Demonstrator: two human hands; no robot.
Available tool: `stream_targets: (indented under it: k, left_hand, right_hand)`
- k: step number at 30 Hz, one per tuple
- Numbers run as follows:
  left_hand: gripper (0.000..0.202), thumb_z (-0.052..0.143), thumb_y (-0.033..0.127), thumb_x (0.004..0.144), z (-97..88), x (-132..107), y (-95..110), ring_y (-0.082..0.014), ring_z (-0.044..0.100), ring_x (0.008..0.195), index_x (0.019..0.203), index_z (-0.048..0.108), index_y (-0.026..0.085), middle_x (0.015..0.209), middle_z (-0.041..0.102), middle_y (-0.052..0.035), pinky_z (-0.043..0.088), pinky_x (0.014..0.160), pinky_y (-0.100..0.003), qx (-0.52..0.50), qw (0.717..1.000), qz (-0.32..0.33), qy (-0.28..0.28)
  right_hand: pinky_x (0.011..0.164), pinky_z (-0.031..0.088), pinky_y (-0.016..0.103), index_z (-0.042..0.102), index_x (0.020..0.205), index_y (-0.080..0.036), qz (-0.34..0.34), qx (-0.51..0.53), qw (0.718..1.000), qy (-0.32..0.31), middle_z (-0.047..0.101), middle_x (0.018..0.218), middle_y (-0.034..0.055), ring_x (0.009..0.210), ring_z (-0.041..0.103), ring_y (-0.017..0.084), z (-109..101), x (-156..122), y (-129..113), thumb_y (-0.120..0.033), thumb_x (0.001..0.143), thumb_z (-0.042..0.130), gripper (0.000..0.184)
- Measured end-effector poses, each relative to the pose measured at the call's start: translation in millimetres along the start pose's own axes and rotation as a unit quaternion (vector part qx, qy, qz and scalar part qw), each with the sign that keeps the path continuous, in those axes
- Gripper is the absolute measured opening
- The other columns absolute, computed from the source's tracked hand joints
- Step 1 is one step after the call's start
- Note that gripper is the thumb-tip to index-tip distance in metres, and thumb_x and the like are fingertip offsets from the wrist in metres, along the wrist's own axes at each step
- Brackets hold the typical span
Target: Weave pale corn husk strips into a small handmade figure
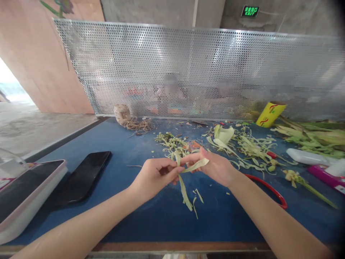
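My left hand (161,174) is closed, thumb and fingertips pinching pale green corn husk strips (185,192) where they cross. One strip hangs down toward the table; another end points right, in front of my right palm. My right hand (214,166) meets the left at the crossing. Its fingers are stretched out behind the strip, touching it, and the thumb stands apart. Some fingertips are hidden. Small husk scraps (198,196) lie on the blue tabletop (151,223) below. Beyond my hands is a heap of shredded husk (253,147) with a wider curled piece (223,135).
At left lie a black phone (83,176) and a pale-rimmed case (32,194). Twine (138,125) sits by a perforated metal screen (172,54), people blurred behind it. Rightward are a yellow-labelled bottle (271,114), husks (320,138), a purple object (326,176) and a red loop (281,199).
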State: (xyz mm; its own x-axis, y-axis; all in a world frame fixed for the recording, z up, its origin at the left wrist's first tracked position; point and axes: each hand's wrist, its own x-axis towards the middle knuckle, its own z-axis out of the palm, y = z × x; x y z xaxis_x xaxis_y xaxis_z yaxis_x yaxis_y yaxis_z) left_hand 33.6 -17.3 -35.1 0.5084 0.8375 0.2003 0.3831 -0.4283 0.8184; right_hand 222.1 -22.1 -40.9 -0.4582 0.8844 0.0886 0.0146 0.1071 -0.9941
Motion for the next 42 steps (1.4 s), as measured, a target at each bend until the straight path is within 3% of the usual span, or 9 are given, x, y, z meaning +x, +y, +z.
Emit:
stream_targets:
  k: [5,14,19,21,24,27,33,37,42]
  left_hand:
    - [0.026,0.052,0.031,0.075,2.5,0.0,0.5,-0.0072,0.047,0.044,0.056,0.060,0.016,0.051,0.060,0.0015,0.037,0.047,-0.017,0.106,0.994,0.039,0.007]
    - [0.028,0.054,0.034,0.072,7.7,0.9,-3.9,-0.0071,0.045,0.041,0.052,0.062,0.016,0.047,0.061,0.0003,0.036,0.043,-0.017,0.024,1.000,-0.009,-0.014]
    - [0.033,0.053,0.040,0.073,7.0,3.3,-1.8,-0.0092,0.051,0.043,0.055,0.065,0.015,0.053,0.066,-0.0033,0.037,0.040,-0.018,-0.102,0.992,-0.074,-0.020]
    - [0.038,0.049,0.043,0.076,5.4,4.5,-0.9,-0.0121,0.057,0.048,0.064,0.067,0.013,0.059,0.067,-0.0060,0.038,0.041,-0.018,-0.179,0.979,-0.102,-0.007]
    - [0.040,0.049,0.045,0.076,1.7,5.6,-0.4,-0.0158,0.062,0.057,0.078,0.068,0.010,0.063,0.068,-0.0089,0.042,0.045,-0.020,-0.280,0.952,-0.123,-0.001]
    - [0.034,0.056,0.042,0.072,-1.4,5.5,-0.7,-0.0134,0.059,0.054,0.077,0.068,0.011,0.064,0.067,-0.0074,0.046,0.052,-0.022,-0.300,0.947,-0.116,0.017]
    - [0.025,0.071,0.029,0.058,-0.2,5.6,-4.9,-0.0116,0.058,0.057,0.078,0.068,0.015,0.073,0.069,-0.0033,0.047,0.053,-0.021,-0.241,0.962,-0.112,0.058]
    - [0.018,0.067,0.029,0.063,-0.3,6.9,-8.9,-0.0099,0.056,0.050,0.074,0.068,0.015,0.063,0.068,-0.0010,0.044,0.047,-0.019,-0.176,0.976,-0.092,0.089]
    - [0.018,0.061,0.030,0.069,-4.0,7.4,-8.2,-0.0118,0.059,0.057,0.059,0.066,0.016,0.057,0.066,-0.0007,0.044,0.055,-0.019,-0.084,0.991,-0.034,0.096]
  right_hand:
    - [0.059,0.042,0.025,0.060,0.067,-0.018,0.018,-0.065,0.989,0.128,0.057,0.062,-0.0006,0.058,0.052,0.011,17.3,10.7,4.7,-0.036,0.064,0.065,0.019]
    - [0.056,0.043,0.024,0.053,0.060,-0.018,-0.016,-0.081,0.979,0.185,0.055,0.058,-0.0030,0.054,0.051,0.010,25.6,11.0,4.2,-0.028,0.064,0.064,0.015]
    - [0.059,0.045,0.026,0.057,0.068,-0.017,-0.027,-0.131,0.977,0.166,0.059,0.065,0.0009,0.061,0.055,0.013,18.5,9.8,2.7,-0.034,0.070,0.059,0.017]
    - [0.065,0.045,0.029,0.058,0.079,-0.018,-0.084,-0.206,0.954,0.200,0.061,0.078,0.0043,0.071,0.056,0.016,14.5,7.2,1.4,-0.036,0.075,0.053,0.019]
    - [0.078,0.039,0.035,0.057,0.078,-0.021,-0.197,-0.370,0.869,0.261,0.058,0.085,0.0047,0.086,0.053,0.019,13.2,2.0,-0.2,-0.036,0.075,0.053,0.016]
    - [0.083,0.032,0.039,0.058,0.070,-0.022,-0.225,-0.488,0.809,0.238,0.055,0.081,0.0031,0.088,0.050,0.020,18.5,-1.6,0.3,-0.037,0.073,0.058,0.015]
    - [0.081,0.030,0.036,0.059,0.074,-0.021,-0.223,-0.549,0.775,0.221,0.057,0.085,0.0034,0.086,0.049,0.019,27.5,-1.3,5.0,-0.032,0.077,0.055,0.013]
    - [0.077,0.026,0.035,0.056,0.066,-0.018,-0.239,-0.590,0.744,0.204,0.058,0.075,0.0018,0.078,0.049,0.016,28.4,-1.1,5.6,-0.025,0.082,0.048,0.019]
    - [0.076,0.022,0.036,0.055,0.066,-0.018,-0.240,-0.633,0.715,0.174,0.058,0.072,-0.0004,0.077,0.048,0.015,27.8,-0.8,4.0,-0.020,0.083,0.047,0.019]
